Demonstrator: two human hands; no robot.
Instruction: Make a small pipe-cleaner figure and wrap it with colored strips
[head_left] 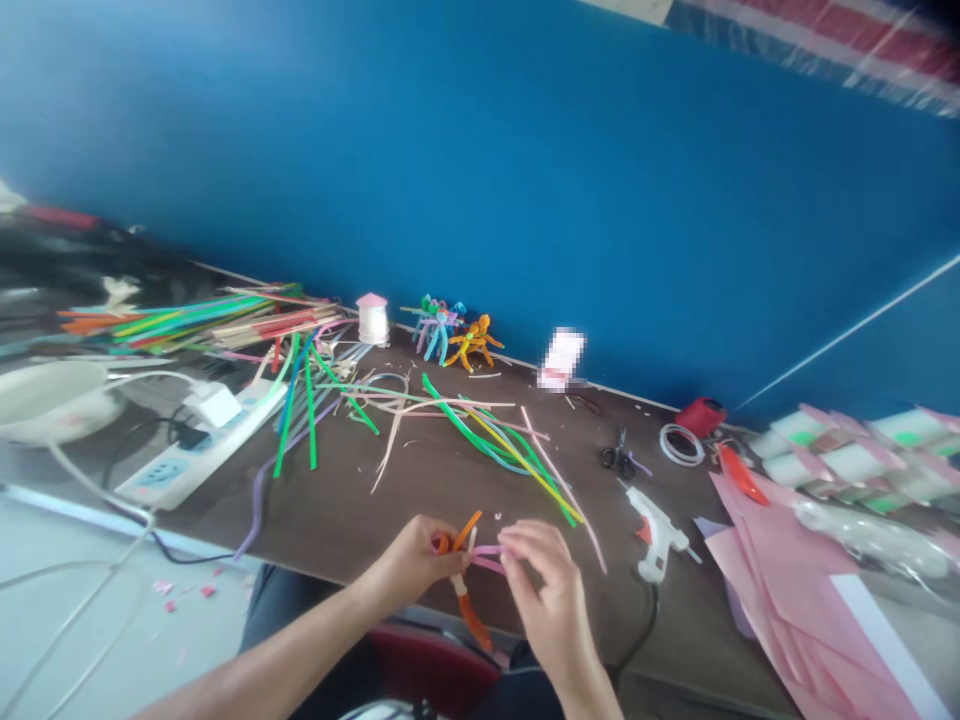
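Observation:
Close to the table's front edge, my left hand (426, 558) is closed around a small orange pipe-cleaner piece (472, 618), which has a pale section and several orange ends sticking out. A pinkish-purple pipe cleaner (489, 560) stretches between my two hands. Thumb and fingertips of my right hand (546, 580) pinch its right end. Just beyond them on the dark table (360, 535) lie loose green pipe cleaners (454, 425), a yellow one (536, 470) and a pale pink one (564, 490). How the pink piece joins the orange one is hidden by my left fingers.
Bent pipe-cleaner figures (474, 342) stand by the blue wall, near a white cup-like thing with a pink top (373, 320). Scissors (619, 458), a white glue gun (654, 535) and pink sheets (780, 590) lie right. Left are a power strip (180, 465) and piled pipe cleaners (195, 320).

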